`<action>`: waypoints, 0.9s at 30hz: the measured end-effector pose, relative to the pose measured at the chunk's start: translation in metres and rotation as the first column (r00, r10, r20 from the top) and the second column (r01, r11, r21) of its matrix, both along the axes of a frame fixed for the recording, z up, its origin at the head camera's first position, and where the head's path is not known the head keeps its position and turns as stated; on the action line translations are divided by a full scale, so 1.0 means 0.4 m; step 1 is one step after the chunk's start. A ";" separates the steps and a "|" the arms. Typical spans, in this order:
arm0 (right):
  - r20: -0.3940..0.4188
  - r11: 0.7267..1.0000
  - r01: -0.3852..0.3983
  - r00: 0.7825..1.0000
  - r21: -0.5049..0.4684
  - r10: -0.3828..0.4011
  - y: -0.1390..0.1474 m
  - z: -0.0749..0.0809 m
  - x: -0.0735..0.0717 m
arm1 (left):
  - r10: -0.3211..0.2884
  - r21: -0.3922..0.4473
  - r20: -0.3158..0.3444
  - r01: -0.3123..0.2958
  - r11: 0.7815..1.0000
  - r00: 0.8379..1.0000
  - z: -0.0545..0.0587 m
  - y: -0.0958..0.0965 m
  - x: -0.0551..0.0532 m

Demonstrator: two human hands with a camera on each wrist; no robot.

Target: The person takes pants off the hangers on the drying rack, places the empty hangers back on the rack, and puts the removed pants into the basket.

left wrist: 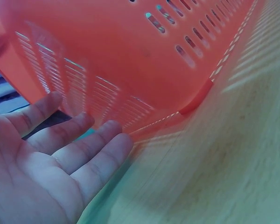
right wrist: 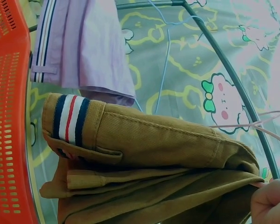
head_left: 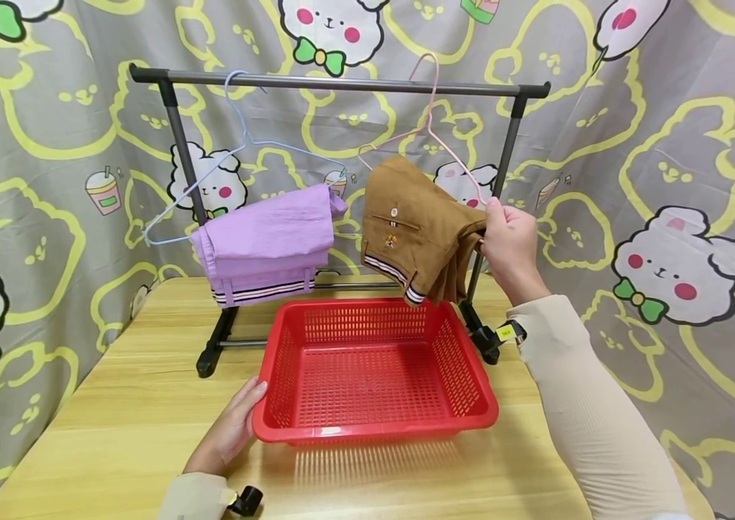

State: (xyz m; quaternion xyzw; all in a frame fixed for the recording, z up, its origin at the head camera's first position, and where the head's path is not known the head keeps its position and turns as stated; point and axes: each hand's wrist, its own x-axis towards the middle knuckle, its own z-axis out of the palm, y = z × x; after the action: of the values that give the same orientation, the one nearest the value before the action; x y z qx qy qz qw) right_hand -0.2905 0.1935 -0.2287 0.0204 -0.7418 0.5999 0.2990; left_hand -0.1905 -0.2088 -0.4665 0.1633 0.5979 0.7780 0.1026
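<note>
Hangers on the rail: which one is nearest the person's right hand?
The pink hanger, carrying the brown garment: the right hand grips its lower corner. The blue hanger, carrying the purple garment, hangs farther off.

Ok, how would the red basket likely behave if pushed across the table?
Being wide and low, the red basket would probably slide, not tip. Its slotted walls suggest it is light for its size; its neat rectangular rim hints at stiffness.

Around seven o'clock in the head view, the left hand (head_left: pixel 233 422) is pointing toward one, its fingers (left wrist: pixel 91 144) extending loosely, nearly straight, slightly apart. At three o'clock, the right hand (head_left: pixel 512 242) is pinching with its thumb and curled fingers, the sleeved right forearm (head_left: pixel 591 404) slanting up toward eleven.
</note>
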 end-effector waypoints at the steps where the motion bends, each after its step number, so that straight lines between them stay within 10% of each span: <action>1: 0.003 1.000 0.000 1.000 0.001 0.000 0.001 0.001 0.002 | -0.002 0.001 -0.002 0.002 1.000 1.000 -0.001 0.000 0.000; 27: -0.021 0.993 -0.046 0.999 -0.104 0.044 0.005 -0.004 0.031 | 0.006 -0.007 -0.022 -0.006 1.000 1.000 -0.007 -0.008 -0.002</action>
State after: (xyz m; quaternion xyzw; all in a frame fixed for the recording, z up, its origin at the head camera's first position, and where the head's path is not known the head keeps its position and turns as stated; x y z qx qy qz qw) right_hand -0.2780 0.1955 -0.2303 0.0270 -0.7058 0.6444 0.2931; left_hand -0.1915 -0.2121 -0.4695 0.1698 0.6023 0.7743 0.0943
